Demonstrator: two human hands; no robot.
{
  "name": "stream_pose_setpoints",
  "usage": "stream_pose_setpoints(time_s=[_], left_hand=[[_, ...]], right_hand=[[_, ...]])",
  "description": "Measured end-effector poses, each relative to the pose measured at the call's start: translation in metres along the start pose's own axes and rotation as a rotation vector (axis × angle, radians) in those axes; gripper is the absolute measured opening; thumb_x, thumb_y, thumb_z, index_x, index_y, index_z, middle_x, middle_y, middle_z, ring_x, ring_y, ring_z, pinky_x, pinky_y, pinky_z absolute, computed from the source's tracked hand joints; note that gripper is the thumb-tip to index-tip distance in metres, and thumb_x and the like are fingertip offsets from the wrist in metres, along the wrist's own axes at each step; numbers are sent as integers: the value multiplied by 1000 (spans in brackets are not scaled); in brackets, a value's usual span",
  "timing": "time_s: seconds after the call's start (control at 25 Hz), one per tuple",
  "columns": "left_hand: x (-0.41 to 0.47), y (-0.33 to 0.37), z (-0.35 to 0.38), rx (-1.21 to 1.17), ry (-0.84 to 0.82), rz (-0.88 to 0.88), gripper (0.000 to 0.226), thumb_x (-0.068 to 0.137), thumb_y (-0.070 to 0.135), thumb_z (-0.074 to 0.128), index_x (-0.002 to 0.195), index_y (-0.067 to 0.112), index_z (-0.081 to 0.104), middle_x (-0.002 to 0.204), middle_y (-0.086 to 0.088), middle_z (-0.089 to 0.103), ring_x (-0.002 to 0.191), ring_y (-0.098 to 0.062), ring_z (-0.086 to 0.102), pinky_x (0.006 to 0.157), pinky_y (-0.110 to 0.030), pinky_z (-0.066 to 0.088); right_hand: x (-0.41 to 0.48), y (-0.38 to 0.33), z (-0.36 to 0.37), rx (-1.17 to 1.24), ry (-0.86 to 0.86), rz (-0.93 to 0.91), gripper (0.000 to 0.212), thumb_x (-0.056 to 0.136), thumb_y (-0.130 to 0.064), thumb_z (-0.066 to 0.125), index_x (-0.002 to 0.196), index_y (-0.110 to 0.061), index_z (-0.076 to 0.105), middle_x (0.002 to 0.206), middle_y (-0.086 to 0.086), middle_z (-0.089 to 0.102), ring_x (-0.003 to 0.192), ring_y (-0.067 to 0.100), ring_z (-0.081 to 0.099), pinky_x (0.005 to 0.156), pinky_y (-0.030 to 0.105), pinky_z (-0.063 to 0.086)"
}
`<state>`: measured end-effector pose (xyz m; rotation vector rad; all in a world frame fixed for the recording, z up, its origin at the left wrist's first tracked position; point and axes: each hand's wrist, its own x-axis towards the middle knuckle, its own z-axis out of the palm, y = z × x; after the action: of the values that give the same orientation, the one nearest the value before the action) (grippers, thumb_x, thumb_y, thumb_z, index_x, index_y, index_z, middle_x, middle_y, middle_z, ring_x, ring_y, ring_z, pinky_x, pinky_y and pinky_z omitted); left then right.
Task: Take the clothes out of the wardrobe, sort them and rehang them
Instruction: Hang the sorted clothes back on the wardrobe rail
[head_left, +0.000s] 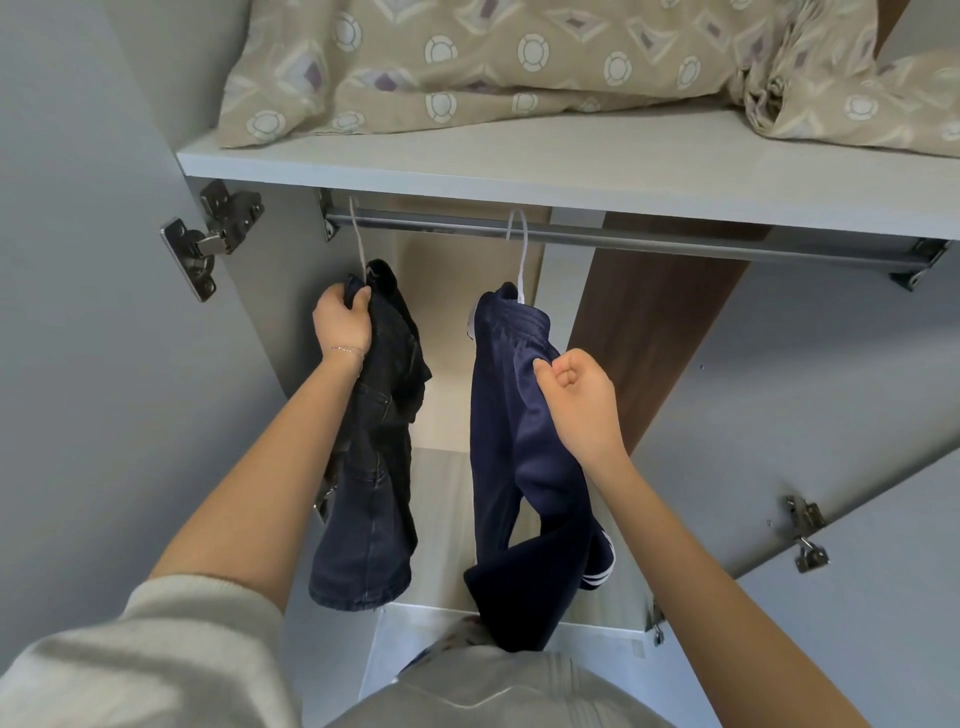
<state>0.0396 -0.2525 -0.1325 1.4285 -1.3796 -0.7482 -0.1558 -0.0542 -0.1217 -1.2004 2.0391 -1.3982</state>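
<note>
Grey knit top (493, 691) and a pale rolled-up sleeve (156, 649) fill the bottom edge, with both bare forearms reaching up into an open wardrobe.

Left hand (343, 322): fingers curled round the bunched top of the dark jeans (374, 467), gripping just under the hook of a white hanger (357, 244). The jeans are stiff denim with visible seams, and their legs hang free.

Right hand (576, 405): thumb and forefinger pinch the fabric of the navy track pants (514, 467), other fingers curled in. The pants are smooth and slightly shiny, with an elastic waist and white stripes at the cuff. They are draped over a second white hanger (519, 249).

Both hangers hook on the metal rail (675, 239), well apart, the jeans hard by the left wall. An open gap lies between the two garments, and the rail is bare to the right.

A flat pale grey shelf (519, 166) sits above the rail and carries crumpled beige patterned bedding (519, 57). The left door (78, 312) and right door (831, 389) are swung open, both smooth grey, with steel hinges (213, 234). A brown wood-grain panel (649, 338) stands behind the pants. The light base board (441, 519) is below.
</note>
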Motion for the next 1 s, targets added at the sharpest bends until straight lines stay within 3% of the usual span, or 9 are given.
stream_pose_setpoints(time_s=[0.28, 0.48, 0.72, 0.88, 1.0], left_hand=[[10, -23, 7, 9, 58, -49, 36, 98, 15, 52, 64, 16, 41, 65, 4, 45, 78, -19, 48, 59, -20, 28], [12, -27, 5, 45, 67, -40, 18, 99, 15, 51, 84, 4, 54, 87, -17, 59, 82, -23, 51, 67, -22, 32], [12, -31, -2, 115, 18, -121, 26, 99, 14, 50, 116, -4, 56, 120, -23, 61, 113, -38, 56, 94, -37, 42], [-9, -33, -6, 158, -33, -62, 43, 97, 4, 48, 139, 1, 41, 138, -21, 50, 129, -34, 46, 106, -34, 35], [-26, -37, -8, 129, -32, 26, 50, 98, 9, 49, 146, 3, 35, 146, -17, 43, 136, -29, 39, 111, -28, 27]], right_hand=[[15, 0, 15, -5, -19, -53, 28, 97, -22, 55, 71, -16, 45, 64, -3, 47, 58, 9, 46, 59, 9, 41], [26, -5, 27, -21, -43, -95, 29, 97, -21, 55, 70, -17, 44, 60, -4, 44, 55, 8, 44, 57, 9, 41], [40, -19, 48, -43, -86, -156, 24, 97, -21, 55, 77, -11, 46, 62, -3, 45, 56, 8, 44, 59, 13, 42], [51, -29, 74, -92, -131, -199, 24, 98, -24, 53, 81, -8, 49, 64, -3, 47, 60, 10, 48, 65, 28, 48], [56, -38, 100, -81, -156, -220, 24, 98, -23, 52, 85, -4, 51, 66, -2, 48, 61, 11, 47, 62, 28, 46]])
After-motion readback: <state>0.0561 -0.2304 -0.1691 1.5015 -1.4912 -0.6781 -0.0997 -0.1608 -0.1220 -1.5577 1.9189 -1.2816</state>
